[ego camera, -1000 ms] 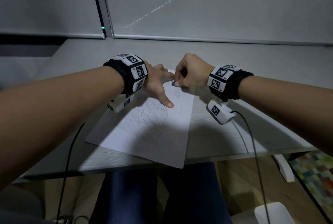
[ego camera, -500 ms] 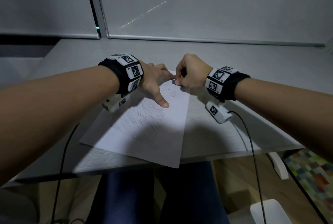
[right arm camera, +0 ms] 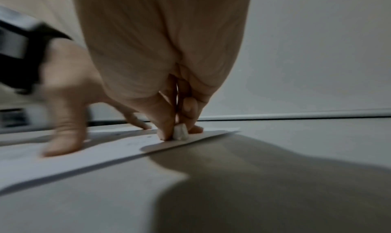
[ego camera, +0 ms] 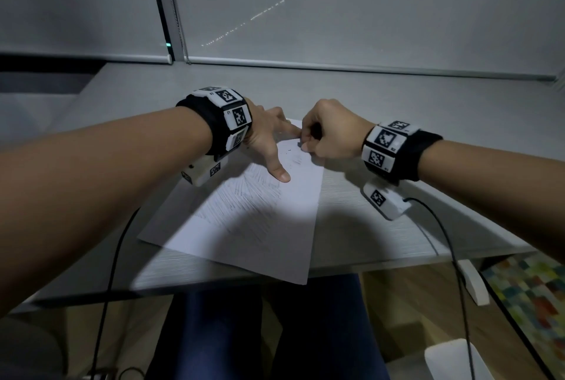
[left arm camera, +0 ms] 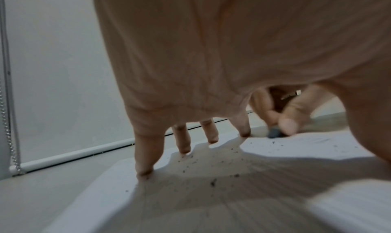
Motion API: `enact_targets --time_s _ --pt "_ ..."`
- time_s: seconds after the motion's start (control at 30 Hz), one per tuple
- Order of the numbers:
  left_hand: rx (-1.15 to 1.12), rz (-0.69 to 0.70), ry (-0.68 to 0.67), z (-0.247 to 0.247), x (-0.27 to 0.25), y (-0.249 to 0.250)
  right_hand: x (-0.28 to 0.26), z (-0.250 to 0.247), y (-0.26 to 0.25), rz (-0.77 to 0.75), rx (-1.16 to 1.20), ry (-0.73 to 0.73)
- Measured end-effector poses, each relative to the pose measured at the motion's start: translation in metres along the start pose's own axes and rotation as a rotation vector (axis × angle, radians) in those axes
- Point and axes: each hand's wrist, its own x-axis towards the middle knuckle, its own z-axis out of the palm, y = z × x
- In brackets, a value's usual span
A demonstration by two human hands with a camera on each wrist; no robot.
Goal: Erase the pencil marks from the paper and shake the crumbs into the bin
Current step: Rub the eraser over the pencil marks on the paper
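Note:
A white paper sheet (ego camera: 253, 227) with grey pencil hatching lies slanted on the grey desk (ego camera: 382, 233). My left hand (ego camera: 269, 141) spreads straight fingers (left arm camera: 146, 154) on the sheet's far part and presses it down. My right hand (ego camera: 327, 132) pinches a small white eraser (right arm camera: 181, 132) between thumb and fingertips, its tip on the paper near the far right corner. In the left wrist view the eraser (left arm camera: 274, 133) looks dark grey. Dark eraser crumbs (left arm camera: 213, 181) lie scattered on the paper under my left palm.
A white bin (ego camera: 455, 361) stands on the floor at lower right, below the desk edge. Black cables (ego camera: 452, 257) hang from both wrists over the desk front. A window blind with a bead chain (left arm camera: 6, 128) closes off the far side. My legs are under the desk.
Both hands stay in place at the far part of the sheet; the right hand with the eraser shifts only slightly. The head view has drifted a little.

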Motion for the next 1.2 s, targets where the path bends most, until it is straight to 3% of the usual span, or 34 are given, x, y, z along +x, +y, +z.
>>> enact_targets --time_s 0.13,0.37,0.6,0.8,1.0,1.2 --pt "0.016 0.003 0.001 0.0 0.003 0.003 -0.015 0.0 -0.01 -0.048 0.063 -0.13" --pt "0.013 0.017 -0.013 -0.002 0.001 0.004 0.003 0.001 -0.002 -0.056 -0.039 0.013" --pt "-0.021 0.003 -0.014 -0.001 0.0 0.003 -0.017 -0.002 -0.011 -0.081 0.062 -0.179" --pt "-0.004 0.012 -0.027 -0.003 -0.002 0.005 0.002 -0.004 -0.004 -0.034 -0.021 -0.04" --pt "-0.021 0.016 -0.03 -0.003 -0.002 0.005 -0.017 -0.001 -0.01 -0.102 0.032 -0.163" --pt "0.005 0.038 -0.014 -0.003 0.001 0.003 0.014 -0.003 -0.004 0.004 -0.027 -0.013"
